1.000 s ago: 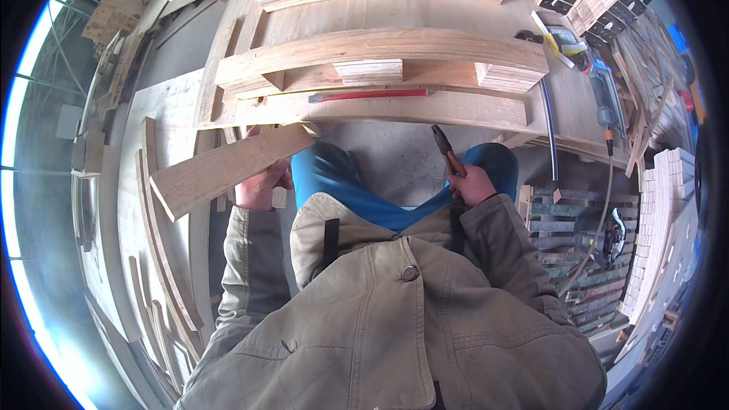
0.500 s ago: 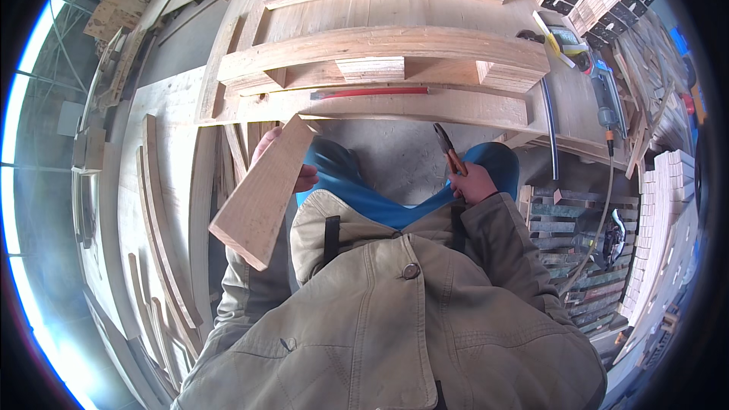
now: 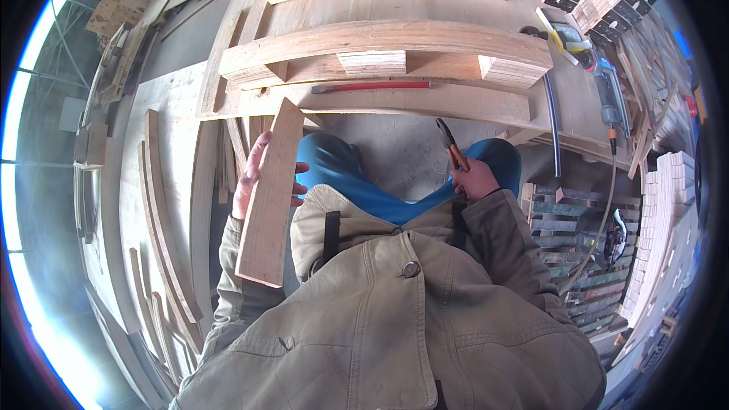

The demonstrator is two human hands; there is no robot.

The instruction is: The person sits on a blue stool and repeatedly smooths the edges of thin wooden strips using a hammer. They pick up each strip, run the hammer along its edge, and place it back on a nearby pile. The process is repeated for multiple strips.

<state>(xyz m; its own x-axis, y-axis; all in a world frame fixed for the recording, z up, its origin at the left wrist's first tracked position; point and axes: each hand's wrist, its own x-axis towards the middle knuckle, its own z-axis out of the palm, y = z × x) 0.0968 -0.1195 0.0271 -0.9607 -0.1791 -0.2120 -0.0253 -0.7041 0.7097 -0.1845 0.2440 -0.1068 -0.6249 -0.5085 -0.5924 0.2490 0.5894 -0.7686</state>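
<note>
My left hand is closed around a short, flat wooden board, with fingertips showing past its right edge. The board slants up and away, its far end near the front of the workbench. In my right hand is a pair of pliers with orange handles and a dark head pointing away from me. Their jaws extend over the gap between my knees. On the bench in front lies a long red bar with a flattened grey tip, alongside a wooden pallet frame with block spacers.
A grey air tool with a hose lies at the bench's right, near a metal tube. Long wood strips lean at left. Stacked white boards and a slatted pallet stand at right.
The board in my left hand has swung steeper, its near end moving right and down toward my body. My right hand with the pliers has barely moved.
</note>
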